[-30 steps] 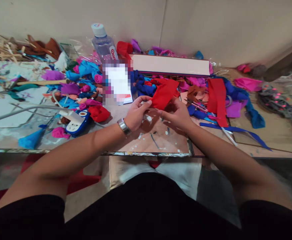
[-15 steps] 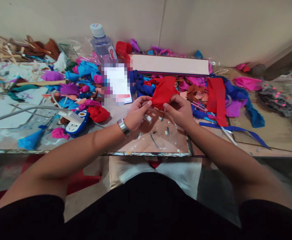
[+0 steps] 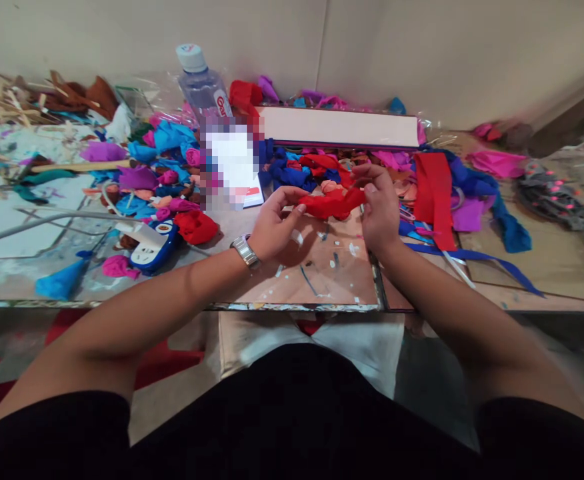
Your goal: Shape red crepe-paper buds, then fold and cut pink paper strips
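A strip of red crepe paper (image 3: 333, 203) is stretched between my two hands above the table. My left hand (image 3: 275, 223) pinches its left end between thumb and fingers. At the other end my right hand (image 3: 381, 203) grips the paper, its fingers curled and partly raised. The strip looks gathered and twisted along its length. Just behind it lies a heap of blue (image 3: 292, 175), red and peach crumpled paper pieces. Another long red strip (image 3: 432, 193) lies to the right of my right hand.
A phone (image 3: 235, 167), partly pixelated, leans before a plastic bottle (image 3: 205, 93). A blue-and-white power strip (image 3: 156, 247) with a grey cable stands left. A long pale box (image 3: 339, 127) lies at the back. Thin sticks (image 3: 12, 100) are piled far left, and blue ribbon (image 3: 492, 260) lies right.
The red paper has gone from a raised, spread sheet to a lower, gathered strip. My right hand has turned and shifted slightly right, while my left hand stays nearly in place.
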The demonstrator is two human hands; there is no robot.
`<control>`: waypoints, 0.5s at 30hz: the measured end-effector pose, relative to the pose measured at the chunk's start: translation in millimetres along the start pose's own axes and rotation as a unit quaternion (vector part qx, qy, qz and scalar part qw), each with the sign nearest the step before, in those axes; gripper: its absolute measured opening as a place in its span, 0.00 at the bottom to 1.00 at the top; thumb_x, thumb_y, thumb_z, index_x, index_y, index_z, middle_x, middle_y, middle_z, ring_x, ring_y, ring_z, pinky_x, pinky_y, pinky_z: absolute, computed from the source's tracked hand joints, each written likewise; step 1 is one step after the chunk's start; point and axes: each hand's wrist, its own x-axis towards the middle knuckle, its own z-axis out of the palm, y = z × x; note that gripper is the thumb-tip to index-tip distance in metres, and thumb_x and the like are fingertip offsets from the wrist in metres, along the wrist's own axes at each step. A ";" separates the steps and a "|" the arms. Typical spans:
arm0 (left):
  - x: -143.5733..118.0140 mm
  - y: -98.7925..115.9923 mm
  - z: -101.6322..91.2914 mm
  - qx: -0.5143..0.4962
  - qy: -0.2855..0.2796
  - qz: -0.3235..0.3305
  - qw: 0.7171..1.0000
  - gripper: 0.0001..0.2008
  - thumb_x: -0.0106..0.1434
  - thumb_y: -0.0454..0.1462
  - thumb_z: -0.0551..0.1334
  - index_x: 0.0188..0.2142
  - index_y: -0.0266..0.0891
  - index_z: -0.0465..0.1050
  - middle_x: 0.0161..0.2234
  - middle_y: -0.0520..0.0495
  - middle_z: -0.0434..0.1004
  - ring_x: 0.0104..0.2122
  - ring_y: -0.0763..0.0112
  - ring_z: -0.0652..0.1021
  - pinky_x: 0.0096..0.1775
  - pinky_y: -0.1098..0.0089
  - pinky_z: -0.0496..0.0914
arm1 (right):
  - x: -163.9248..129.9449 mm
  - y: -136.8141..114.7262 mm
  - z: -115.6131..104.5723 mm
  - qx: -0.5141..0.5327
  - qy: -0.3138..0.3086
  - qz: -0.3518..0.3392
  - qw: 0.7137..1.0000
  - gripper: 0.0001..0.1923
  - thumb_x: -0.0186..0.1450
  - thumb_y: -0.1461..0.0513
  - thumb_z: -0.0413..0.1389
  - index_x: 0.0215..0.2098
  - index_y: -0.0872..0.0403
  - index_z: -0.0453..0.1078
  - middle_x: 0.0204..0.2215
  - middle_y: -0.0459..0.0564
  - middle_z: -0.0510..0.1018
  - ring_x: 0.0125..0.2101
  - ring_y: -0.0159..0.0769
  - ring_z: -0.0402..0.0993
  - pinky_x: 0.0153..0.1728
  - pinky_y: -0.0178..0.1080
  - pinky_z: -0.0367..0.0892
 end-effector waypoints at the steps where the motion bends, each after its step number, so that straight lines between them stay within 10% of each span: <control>1: -0.2 -0.2 -0.4 0.018 -0.006 0.010 1.000 0.18 0.71 0.50 0.67 0.52 0.43 0.75 0.51 0.42 0.82 0.49 0.63 0.81 0.49 0.63 0.76 | 1.5 -6.2 -2.8 -0.008 -0.008 -0.014 1.000 0.23 0.77 0.42 0.47 0.51 0.46 0.75 0.49 0.54 0.80 0.52 0.51 0.78 0.58 0.55 0.72; 8: -4.1 5.0 -1.4 0.122 -0.024 0.079 0.989 0.13 0.74 0.46 0.64 0.53 0.43 0.76 0.52 0.43 0.82 0.51 0.62 0.80 0.47 0.64 0.72 | -0.1 -25.3 -3.5 -0.118 -0.167 -0.086 0.975 0.20 0.72 0.42 0.59 0.38 0.48 0.80 0.40 0.53 0.86 0.45 0.49 0.81 0.51 0.53 0.73; 15: -6.6 4.1 -2.9 0.149 -0.029 0.089 0.984 0.15 0.72 0.46 0.65 0.54 0.43 0.78 0.53 0.42 0.82 0.51 0.60 0.80 0.49 0.62 0.72 | -3.1 -18.1 0.8 -0.134 -0.185 -0.097 0.969 0.15 0.71 0.47 0.62 0.34 0.48 0.79 0.36 0.51 0.87 0.42 0.48 0.82 0.47 0.50 0.73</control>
